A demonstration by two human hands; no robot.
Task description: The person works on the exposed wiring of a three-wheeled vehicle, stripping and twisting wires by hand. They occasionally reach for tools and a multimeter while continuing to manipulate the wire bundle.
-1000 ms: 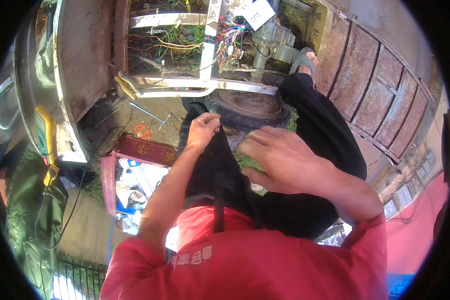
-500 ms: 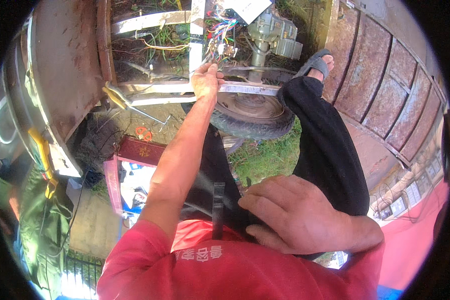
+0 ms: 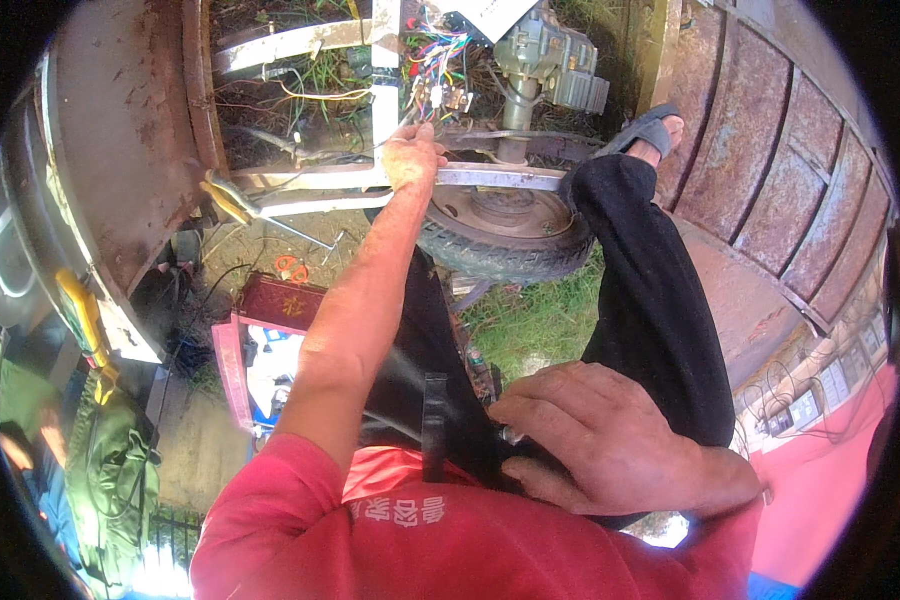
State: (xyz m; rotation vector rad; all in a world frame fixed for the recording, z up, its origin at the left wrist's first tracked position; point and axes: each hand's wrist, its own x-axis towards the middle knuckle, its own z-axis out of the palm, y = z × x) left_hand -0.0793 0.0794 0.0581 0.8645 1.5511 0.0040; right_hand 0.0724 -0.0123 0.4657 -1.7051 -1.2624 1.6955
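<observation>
My left hand [image 3: 413, 160] reaches out to the metal frame [image 3: 500, 177], its fingers pinched at the lower end of a bundle of coloured wires [image 3: 438, 60]. It seems to grip a wire there; the fingertips partly hide it. White connectors [image 3: 452, 99] hang from the bundle just beyond the fingers. My right hand [image 3: 595, 430] is held close in front of my body, fingers curled toward the thumb. A small shiny thing [image 3: 511, 435] shows between thumb and forefinger, too small to name. Behind the frame bar lies a wheel with a black tyre [image 3: 505, 255].
A grey motor housing [image 3: 542, 60] stands beyond the wheel. Yellow-handled pliers [image 3: 228, 200] rest on the frame at left. Orange-handled scissors [image 3: 291, 268] lie near a red box [image 3: 280, 303]. Rusty panels [image 3: 760, 150] rise at right, and a tool with yellow handles [image 3: 82, 305] hangs at far left.
The view has shifted slightly. My left hand stays at the wires with little movement. My right hand has shifted a little, and the small shiny thing in it now shows.
</observation>
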